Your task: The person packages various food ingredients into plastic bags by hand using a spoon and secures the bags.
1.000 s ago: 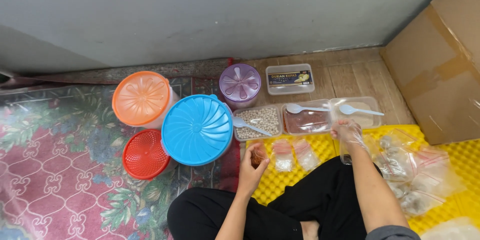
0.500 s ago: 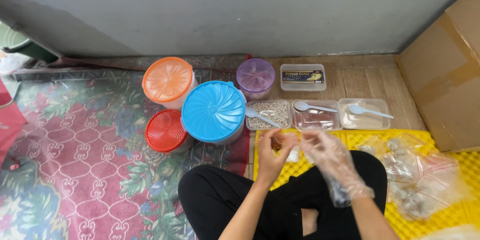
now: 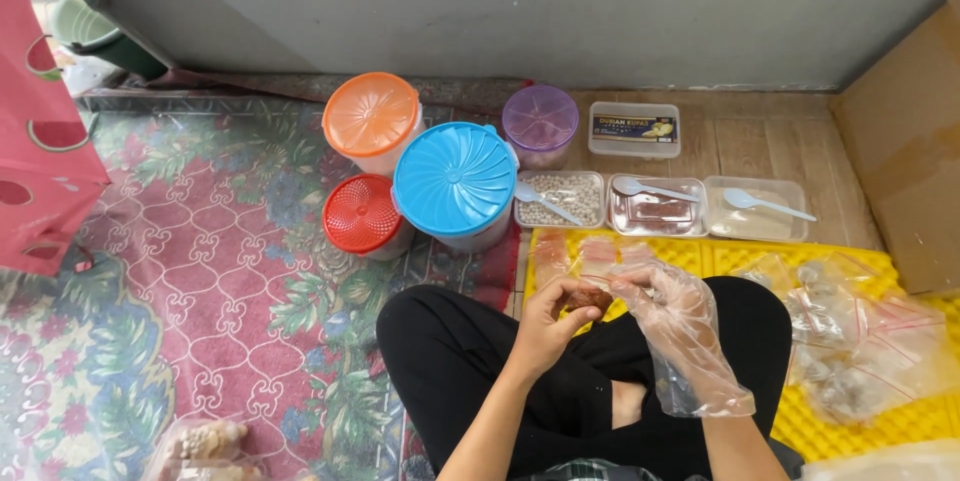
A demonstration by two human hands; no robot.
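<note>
I sit cross-legged in black trousers on a patterned rug. My bare left hand point(image 3: 548, 322) pinches a small brown lump of food point(image 3: 589, 298) over my lap. My right hand point(image 3: 672, 316), inside a loose clear plastic glove, meets it there and touches the same lump with its fingertips. Just beyond the hands, small clear filled bags point(image 3: 596, 255) lie on a yellow mat point(image 3: 700, 257).
Three clear trays with white spoons point(image 3: 660, 207) line the mat's far edge, with a lidded box point(image 3: 634, 129) behind. Blue point(image 3: 455, 180), orange point(image 3: 371, 115), red point(image 3: 362, 213) and purple point(image 3: 540, 119) lidded tubs stand left of them. Filled bags point(image 3: 860, 341) pile at right, beside a cardboard box point(image 3: 905, 141).
Both hands have come back from the mat towards my lap and met on the brown lump. The camera view has shifted right, so the tubs now sit further left.
</note>
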